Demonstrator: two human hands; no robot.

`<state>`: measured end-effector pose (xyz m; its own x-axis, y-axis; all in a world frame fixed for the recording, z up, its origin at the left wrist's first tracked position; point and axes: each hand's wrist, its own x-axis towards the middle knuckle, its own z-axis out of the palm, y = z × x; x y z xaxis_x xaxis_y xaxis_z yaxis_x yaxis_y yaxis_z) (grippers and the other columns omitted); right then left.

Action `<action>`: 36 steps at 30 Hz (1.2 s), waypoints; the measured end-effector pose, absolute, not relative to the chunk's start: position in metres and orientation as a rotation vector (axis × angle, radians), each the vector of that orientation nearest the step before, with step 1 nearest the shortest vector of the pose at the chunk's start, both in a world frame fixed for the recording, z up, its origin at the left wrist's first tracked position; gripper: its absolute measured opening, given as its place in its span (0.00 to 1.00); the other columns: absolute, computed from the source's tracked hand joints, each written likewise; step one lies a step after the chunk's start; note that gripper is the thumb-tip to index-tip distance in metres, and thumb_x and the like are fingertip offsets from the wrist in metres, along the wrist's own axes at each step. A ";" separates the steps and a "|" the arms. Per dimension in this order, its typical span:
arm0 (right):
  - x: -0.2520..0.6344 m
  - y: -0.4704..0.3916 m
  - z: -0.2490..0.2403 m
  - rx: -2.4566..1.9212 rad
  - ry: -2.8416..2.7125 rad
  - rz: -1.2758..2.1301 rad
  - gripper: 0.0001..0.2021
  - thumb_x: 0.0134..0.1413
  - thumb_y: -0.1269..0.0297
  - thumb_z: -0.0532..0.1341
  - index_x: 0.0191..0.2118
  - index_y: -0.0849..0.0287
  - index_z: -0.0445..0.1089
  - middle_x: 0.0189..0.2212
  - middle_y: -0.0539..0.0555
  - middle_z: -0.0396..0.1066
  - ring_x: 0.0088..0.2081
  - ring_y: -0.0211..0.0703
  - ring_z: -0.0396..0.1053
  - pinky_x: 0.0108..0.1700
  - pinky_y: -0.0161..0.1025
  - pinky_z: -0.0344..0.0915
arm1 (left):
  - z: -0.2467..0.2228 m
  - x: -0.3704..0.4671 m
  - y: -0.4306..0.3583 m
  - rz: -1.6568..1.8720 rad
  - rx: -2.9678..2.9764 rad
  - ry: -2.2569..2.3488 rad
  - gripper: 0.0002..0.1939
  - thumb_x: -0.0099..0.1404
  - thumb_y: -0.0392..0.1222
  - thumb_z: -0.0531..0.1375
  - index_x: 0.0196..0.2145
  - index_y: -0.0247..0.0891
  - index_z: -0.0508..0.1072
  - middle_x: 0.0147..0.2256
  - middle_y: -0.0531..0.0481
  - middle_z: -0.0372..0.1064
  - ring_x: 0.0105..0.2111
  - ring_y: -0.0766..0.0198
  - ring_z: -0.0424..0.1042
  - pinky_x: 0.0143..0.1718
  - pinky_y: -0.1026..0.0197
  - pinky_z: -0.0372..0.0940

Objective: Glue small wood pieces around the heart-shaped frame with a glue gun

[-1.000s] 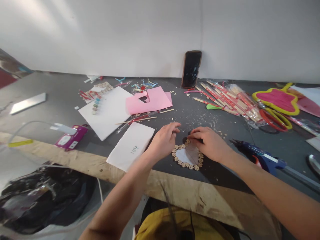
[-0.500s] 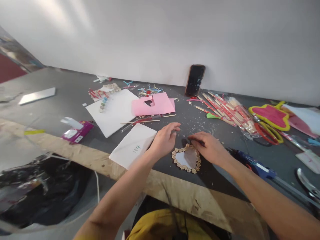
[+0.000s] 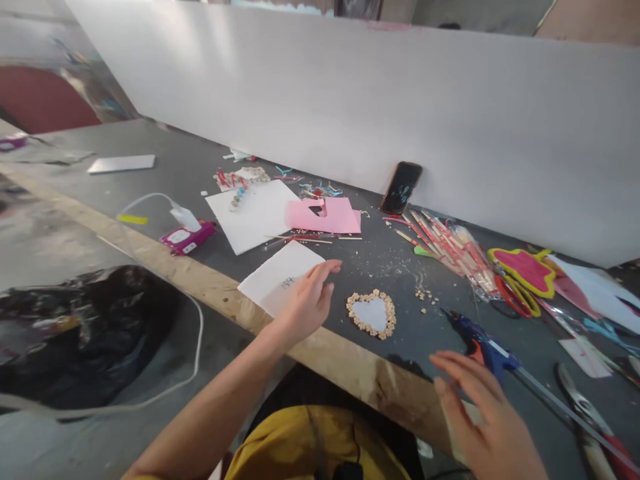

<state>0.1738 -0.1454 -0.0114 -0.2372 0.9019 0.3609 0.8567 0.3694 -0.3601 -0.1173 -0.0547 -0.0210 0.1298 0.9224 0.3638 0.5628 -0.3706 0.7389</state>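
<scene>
Both hands are spread and hold nothing: the left hand beside the bead-rimmed heart, the right hand nearer than it. A blue glue gun lies right of the heart, its cord cut off by the frame edge.

Handwritten no. "154" is showing in green on the white paper sheet nr the table edge. Label on the purple packet is reading too blurred to make out.

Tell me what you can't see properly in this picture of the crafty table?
- Small handwriting on the white paper sheet: too small to read in the head view.
- Right hand: blurred, its wrist cut off by the bottom edge.
- Dark phone leaning on the wall: its screen shows no readable picture.
- Blue glue gun: its handle is partly behind the right hand.
- Black plastic bag: contents hidden.
</scene>
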 end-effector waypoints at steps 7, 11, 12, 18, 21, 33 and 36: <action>0.152 -0.186 -0.046 -1.460 -2.028 0.257 0.09 0.59 0.61 0.57 0.42 0.52 0.73 0.42 0.57 0.74 0.42 0.46 0.75 0.41 0.40 0.74 | -0.053 -0.116 -0.090 1.122 2.016 1.476 0.21 0.65 0.32 0.50 0.55 0.39 0.61 0.49 0.43 0.70 0.52 0.57 0.69 0.54 0.52 0.65; 0.145 -0.179 -0.050 -1.417 -1.941 0.257 0.10 0.60 0.60 0.56 0.38 0.56 0.74 0.38 0.57 0.75 0.39 0.43 0.75 0.39 0.36 0.73 | -0.066 -0.110 -0.093 1.131 2.061 1.476 0.20 0.65 0.32 0.50 0.55 0.38 0.62 0.49 0.42 0.70 0.52 0.56 0.68 0.55 0.50 0.64; 0.145 -0.177 -0.051 -1.418 -1.932 0.247 0.11 0.61 0.60 0.55 0.38 0.56 0.74 0.37 0.57 0.75 0.38 0.43 0.75 0.38 0.36 0.73 | -0.068 -0.109 -0.093 1.133 2.077 1.475 0.20 0.65 0.31 0.50 0.54 0.38 0.63 0.49 0.42 0.70 0.54 0.56 0.67 0.57 0.49 0.63; 0.146 -0.176 -0.058 -1.424 -1.919 0.228 0.12 0.61 0.59 0.55 0.37 0.57 0.74 0.36 0.57 0.76 0.37 0.43 0.75 0.39 0.37 0.73 | -0.076 -0.107 -0.094 1.134 2.165 1.464 0.19 0.65 0.31 0.49 0.53 0.38 0.64 0.50 0.42 0.70 0.59 0.55 0.62 0.60 0.47 0.59; 0.145 -0.177 -0.061 -1.421 -1.914 0.228 0.12 0.61 0.59 0.55 0.37 0.58 0.73 0.36 0.57 0.75 0.37 0.42 0.75 0.39 0.37 0.72 | -0.074 -0.106 -0.091 1.118 2.191 1.455 0.20 0.66 0.31 0.48 0.55 0.37 0.62 0.48 0.42 0.72 0.58 0.56 0.62 0.60 0.47 0.59; 0.147 -0.181 -0.062 -1.407 -1.923 0.267 0.11 0.61 0.60 0.54 0.39 0.58 0.72 0.37 0.58 0.75 0.39 0.44 0.74 0.41 0.40 0.72 | -0.059 -0.092 -0.068 0.970 2.216 1.504 0.24 0.66 0.32 0.48 0.60 0.35 0.55 0.50 0.42 0.71 0.56 0.58 0.65 0.57 0.50 0.62; 0.148 -0.180 -0.063 -1.391 -1.926 0.285 0.11 0.61 0.61 0.55 0.39 0.58 0.73 0.37 0.57 0.75 0.38 0.44 0.74 0.41 0.40 0.72 | -0.048 -0.090 -0.052 0.901 2.241 1.519 0.25 0.66 0.31 0.48 0.60 0.36 0.55 0.51 0.43 0.71 0.54 0.59 0.66 0.56 0.52 0.63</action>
